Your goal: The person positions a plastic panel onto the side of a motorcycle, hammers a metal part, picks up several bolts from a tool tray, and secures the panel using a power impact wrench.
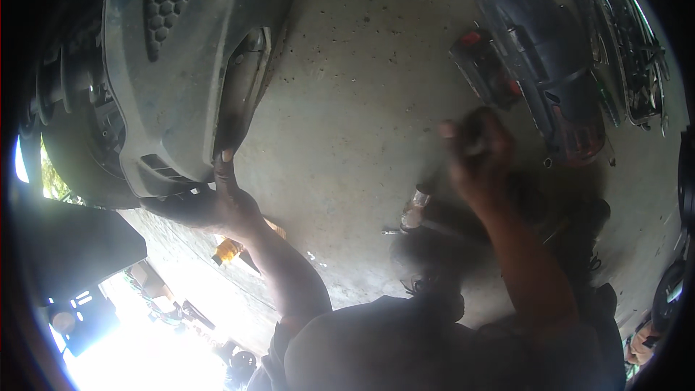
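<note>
My left hand (228,206) grips the lower corner of a dark grey plastic vehicle panel (174,94), thumb on its near face and fingers underneath. This panel has a honeycomb grille and a small slotted vent near the held corner. Over the floor to the right, my right hand (481,152) is raised and blurred by motion. Its fingers look curled, but I cannot make out whether anything is in them. Closest to it is a black part with red patches (485,65), lying against a long dark moulded part (543,65).
What looks like a hammer (415,210) lies on the concrete floor (347,123), beside a small metal piece (391,232). A tray of tools (644,87) is at the far right. Behind the panel is a wheel (79,152). A yellow bottle (227,251) lies beyond my left forearm.
</note>
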The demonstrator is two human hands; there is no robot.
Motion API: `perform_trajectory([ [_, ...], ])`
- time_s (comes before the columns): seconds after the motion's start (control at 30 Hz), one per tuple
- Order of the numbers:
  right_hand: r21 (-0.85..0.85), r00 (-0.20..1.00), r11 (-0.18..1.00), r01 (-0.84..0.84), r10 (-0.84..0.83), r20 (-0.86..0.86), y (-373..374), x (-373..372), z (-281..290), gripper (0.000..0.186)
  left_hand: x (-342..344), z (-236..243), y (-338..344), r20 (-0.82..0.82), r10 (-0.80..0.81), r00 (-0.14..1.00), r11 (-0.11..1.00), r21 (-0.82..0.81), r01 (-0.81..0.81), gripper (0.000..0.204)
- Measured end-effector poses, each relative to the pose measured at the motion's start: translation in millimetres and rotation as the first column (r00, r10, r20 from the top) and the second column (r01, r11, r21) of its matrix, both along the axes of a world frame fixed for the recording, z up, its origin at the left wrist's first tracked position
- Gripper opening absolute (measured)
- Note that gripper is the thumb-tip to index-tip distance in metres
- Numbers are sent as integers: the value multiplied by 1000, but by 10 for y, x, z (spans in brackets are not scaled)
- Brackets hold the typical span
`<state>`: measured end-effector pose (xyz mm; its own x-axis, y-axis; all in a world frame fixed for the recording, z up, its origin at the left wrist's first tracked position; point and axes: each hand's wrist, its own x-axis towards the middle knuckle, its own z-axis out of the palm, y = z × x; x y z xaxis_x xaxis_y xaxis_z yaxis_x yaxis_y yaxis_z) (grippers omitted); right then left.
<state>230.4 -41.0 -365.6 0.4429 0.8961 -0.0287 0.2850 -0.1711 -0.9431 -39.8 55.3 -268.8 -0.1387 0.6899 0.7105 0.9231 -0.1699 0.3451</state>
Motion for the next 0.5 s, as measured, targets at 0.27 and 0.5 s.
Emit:
perform_trajectory([
  [0.27, 51, 317, 986, -159, 2, 948, 58, 966, -672, 45, 35, -68, 59, -25, -18, 1000, 999, 31, 18, 127],
  [0.5, 161, 936, 979, -125, 62, 347, 84, 276, -138, 43, 8, -88, 32, -17, 40, 999, 998, 41, -39, 129],
])
